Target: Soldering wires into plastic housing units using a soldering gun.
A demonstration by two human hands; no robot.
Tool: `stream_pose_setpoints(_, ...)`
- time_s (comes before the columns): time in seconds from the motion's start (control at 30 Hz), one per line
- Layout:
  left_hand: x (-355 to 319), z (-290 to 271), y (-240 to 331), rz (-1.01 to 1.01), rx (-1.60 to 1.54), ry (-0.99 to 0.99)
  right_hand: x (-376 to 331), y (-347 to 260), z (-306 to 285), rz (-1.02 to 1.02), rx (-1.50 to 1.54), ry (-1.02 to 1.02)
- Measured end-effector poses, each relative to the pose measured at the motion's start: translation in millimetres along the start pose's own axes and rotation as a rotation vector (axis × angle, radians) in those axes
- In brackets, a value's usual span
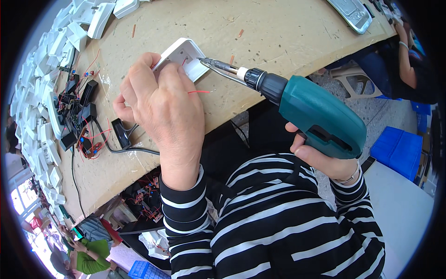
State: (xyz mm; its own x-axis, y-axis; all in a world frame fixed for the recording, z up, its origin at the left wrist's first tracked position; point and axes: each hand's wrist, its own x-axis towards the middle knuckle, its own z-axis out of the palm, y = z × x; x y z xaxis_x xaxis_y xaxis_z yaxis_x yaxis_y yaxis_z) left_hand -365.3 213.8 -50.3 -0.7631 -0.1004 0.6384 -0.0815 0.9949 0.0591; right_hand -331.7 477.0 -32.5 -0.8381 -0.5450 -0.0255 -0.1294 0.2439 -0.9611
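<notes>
My left hand (165, 100) is closed around an open white plastic housing (197, 69) over the table and partly hides its inside. From under its fingers a short red wire (200, 92) sticks out. In my right hand (316, 156) is a green soldering gun (323, 118), a finger at its trigger. The gun's metal tip reaches the rim of the housing; whether they touch I cannot tell. Beside my left wrist lies a small black casing (122, 134) with a black cable.
A tangle of circuit boards and red and black wires (81, 116) lies to the left. Beyond it white housings (35, 121) are heaped. A metal tray (352, 16) sits at the table's far right. Blue crates (395, 151) stand at right. Other people sit nearby.
</notes>
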Motion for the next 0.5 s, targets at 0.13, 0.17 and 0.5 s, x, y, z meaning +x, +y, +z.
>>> stream_pose_setpoints(0.13,-0.3,4.5,-5.9,0.0,-0.061,0.065,1.5,-2.6,0.5,0.005,0.011,0.018)
stream_pose_setpoints(0.17,0.7,4.0,-6.1,0.009,-0.056,0.075,3.1,-5.5,3.6,0.005,0.011,0.018)
stream_pose_setpoints(0.5,2.7,4.5,-3.2,0.009,0.031,0.063,10.3,-6.8,13.0,0.113,0.232,0.201)
